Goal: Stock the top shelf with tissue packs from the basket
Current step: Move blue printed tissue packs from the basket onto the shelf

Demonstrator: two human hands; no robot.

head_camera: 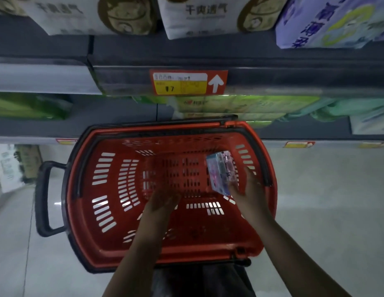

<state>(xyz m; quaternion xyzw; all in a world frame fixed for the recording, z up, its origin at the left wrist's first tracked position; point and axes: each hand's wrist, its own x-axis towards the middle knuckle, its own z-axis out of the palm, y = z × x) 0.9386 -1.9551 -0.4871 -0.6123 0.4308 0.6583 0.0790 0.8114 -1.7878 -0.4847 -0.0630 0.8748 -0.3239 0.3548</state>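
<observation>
A red plastic basket with black handles stands on the floor below me, in front of the shelves. Inside it, at the right, my right hand grips a small blue and pink tissue pack, held on edge near the basket's right wall. My left hand reaches into the middle of the basket with its fingers relaxed, holding nothing. Apart from that pack, the basket's perforated bottom is bare. The top shelf runs across the upper frame, with large packs on it.
White packs and a purple pack sit on the top shelf above an orange price tag. Green packs fill the shelf below. A black pull handle sticks out at the basket's left. Pale tiled floor lies around.
</observation>
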